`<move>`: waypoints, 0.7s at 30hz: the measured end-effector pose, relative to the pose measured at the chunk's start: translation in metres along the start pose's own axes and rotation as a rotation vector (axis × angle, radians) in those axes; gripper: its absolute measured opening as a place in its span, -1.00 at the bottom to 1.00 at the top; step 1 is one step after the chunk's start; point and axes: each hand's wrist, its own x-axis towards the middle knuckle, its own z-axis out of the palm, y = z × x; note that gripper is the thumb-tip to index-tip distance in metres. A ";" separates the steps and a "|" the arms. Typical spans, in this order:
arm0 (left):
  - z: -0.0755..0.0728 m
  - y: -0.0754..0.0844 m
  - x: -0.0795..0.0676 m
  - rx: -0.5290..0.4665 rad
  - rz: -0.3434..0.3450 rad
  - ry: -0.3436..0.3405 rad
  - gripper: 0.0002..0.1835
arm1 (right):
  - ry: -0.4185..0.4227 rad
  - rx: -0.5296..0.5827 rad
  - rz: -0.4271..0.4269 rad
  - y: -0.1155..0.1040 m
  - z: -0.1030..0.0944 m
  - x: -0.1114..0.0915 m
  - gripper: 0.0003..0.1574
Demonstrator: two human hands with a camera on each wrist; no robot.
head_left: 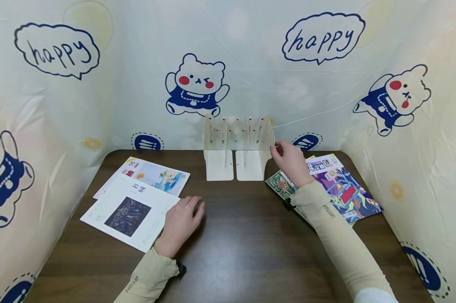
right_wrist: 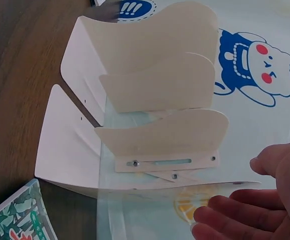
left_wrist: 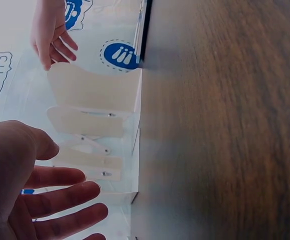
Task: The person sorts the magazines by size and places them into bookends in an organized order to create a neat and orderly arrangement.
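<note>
A white expandable book rack stands at the back middle of the table, its upright dividers linked by slotted strips. My right hand is beside the rack's right end panel. In the right wrist view its fingers are relaxed, with nothing in them. My left hand lies low over the right edge of a white magazine with a dark square picture. Its fingers are spread and loose in the left wrist view, holding nothing. The rack shows beyond them.
Under the white magazine lies another magazine with a beach picture. On the right, a purple magazine overlaps a green one, partly hidden by my right forearm. A printed curtain encloses the brown wooden table at back and sides.
</note>
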 end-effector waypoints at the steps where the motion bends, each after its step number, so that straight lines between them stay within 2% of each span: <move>1: 0.000 0.000 0.000 0.000 -0.002 -0.002 -0.75 | -0.003 0.001 0.004 0.000 0.001 0.001 -0.55; 10: -0.001 0.002 -0.002 -0.014 -0.028 -0.016 -0.69 | -0.036 0.021 0.030 0.005 0.008 0.011 -0.49; 21: -0.003 0.002 -0.003 -0.014 -0.041 -0.030 -0.69 | -0.017 0.070 0.028 0.009 0.015 0.016 -0.53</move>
